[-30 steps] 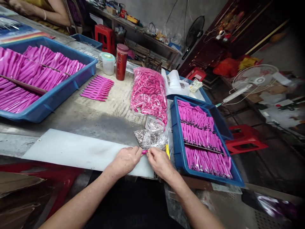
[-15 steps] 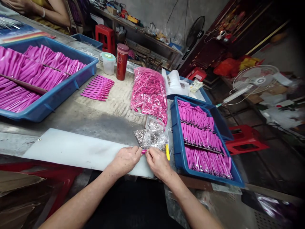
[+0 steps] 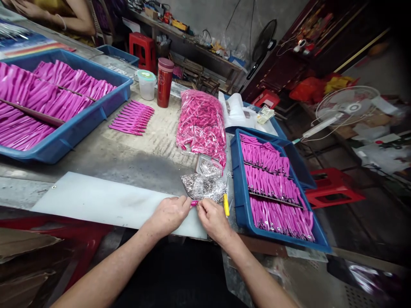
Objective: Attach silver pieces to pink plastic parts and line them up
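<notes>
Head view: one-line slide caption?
Left hand and right hand hold a magenta piece by a white board, beside a divided blue tray of slender magenta parts.

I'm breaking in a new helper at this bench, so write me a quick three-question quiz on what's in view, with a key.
1. True or false: a pink piece shows between the left hand and the right hand.

2. Relative to the right-hand blue tray, where in the picture does the yellow-handled tool lie?
A) inside it
B) just left of it
C) to the right of it

3. What stands right beside the lidded plastic tub?

Key
1. True.
2. B.
3. A red flask, standing upright.
</notes>
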